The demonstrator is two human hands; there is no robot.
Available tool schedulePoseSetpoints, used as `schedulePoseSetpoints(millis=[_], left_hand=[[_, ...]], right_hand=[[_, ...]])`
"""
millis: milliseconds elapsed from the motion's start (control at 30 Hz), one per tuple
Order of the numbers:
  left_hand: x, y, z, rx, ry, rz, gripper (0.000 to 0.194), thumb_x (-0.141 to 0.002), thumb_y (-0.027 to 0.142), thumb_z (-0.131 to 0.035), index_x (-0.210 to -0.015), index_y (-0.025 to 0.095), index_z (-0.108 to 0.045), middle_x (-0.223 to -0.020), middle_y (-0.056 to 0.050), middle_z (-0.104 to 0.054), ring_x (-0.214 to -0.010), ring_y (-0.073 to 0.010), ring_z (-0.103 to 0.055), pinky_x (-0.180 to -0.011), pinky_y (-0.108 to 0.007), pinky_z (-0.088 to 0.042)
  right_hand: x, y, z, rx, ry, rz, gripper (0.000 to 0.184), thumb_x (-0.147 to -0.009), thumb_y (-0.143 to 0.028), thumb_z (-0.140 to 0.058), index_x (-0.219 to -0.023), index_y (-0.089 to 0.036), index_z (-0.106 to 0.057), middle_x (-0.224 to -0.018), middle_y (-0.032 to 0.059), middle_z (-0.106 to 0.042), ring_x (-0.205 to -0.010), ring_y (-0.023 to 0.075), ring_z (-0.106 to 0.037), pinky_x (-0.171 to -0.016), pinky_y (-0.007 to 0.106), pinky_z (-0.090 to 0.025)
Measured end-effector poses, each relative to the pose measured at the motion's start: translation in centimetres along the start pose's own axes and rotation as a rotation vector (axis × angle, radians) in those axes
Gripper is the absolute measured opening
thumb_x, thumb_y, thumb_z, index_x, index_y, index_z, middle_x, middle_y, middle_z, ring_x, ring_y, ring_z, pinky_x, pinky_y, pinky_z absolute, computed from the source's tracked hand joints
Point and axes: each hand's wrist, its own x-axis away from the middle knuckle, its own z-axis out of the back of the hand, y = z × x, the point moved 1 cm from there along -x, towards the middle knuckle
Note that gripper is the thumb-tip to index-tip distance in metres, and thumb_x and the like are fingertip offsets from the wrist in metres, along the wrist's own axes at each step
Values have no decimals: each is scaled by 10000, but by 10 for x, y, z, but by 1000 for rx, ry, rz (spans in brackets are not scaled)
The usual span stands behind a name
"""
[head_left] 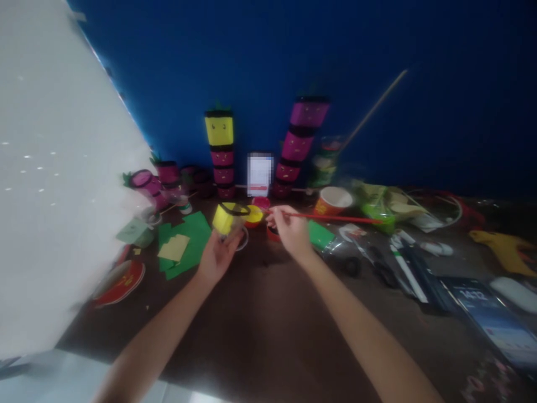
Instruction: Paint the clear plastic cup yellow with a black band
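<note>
My left hand [218, 254] is closed around a small yellow cup with a black rim [225, 217], held tilted above the dark table. My right hand [289, 229] pinches a thin red brush [335, 217] whose handle runs off to the right; its tip end points toward a small yellow paint pot [254, 215] just beyond the cup. A red pot [272, 232] sits partly hidden under my right hand.
Two stacks of painted cups stand at the blue wall: yellow-topped [220, 151] and magenta [298, 145]. Green and yellow paper [184, 243] lies left, a red bowl [119, 282] nearer left. An orange paper cup [333, 201], markers [405, 268] and a phone [495, 324] lie right.
</note>
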Motion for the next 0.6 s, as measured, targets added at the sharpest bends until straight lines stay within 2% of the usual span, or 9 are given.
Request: schedulePoseSetpoints(millis=[233, 467, 600], left_hand=[[2, 2, -3, 24, 33, 35, 401, -916, 322, -395, -1226, 98, -517, -1085, -165, -659, -1063, -237, -621, -900, -334, -525], [3, 5, -4, 69, 65, 69, 459, -928, 341, -355, -1246, 34, -475, -1102, -213, -638, -1110, -256, -592, -874, -298, -539], [1, 3, -2, 60, 76, 68, 483, -921, 354, -371, -1241, 4, -465, -1124, -242, -622, -1121, -272, -582, -890, -313, -531]], right_hand=[[-6, 8, -6, 437, -33, 244, 272, -885, -307, -449, -775, -187, -667, -732, 62, -723, -691, 194, -681, -706, 295, -519], [-12, 16, -12, 488, -73, 255, 260, -874, -261, -462, -760, -178, -681, -772, 73, -731, -759, 211, -689, -751, 295, -507], [-11, 16, -11, 479, -60, 231, 278, -874, -282, -467, -719, -178, -673, -706, 64, -725, -688, 201, -688, -706, 289, -513]])
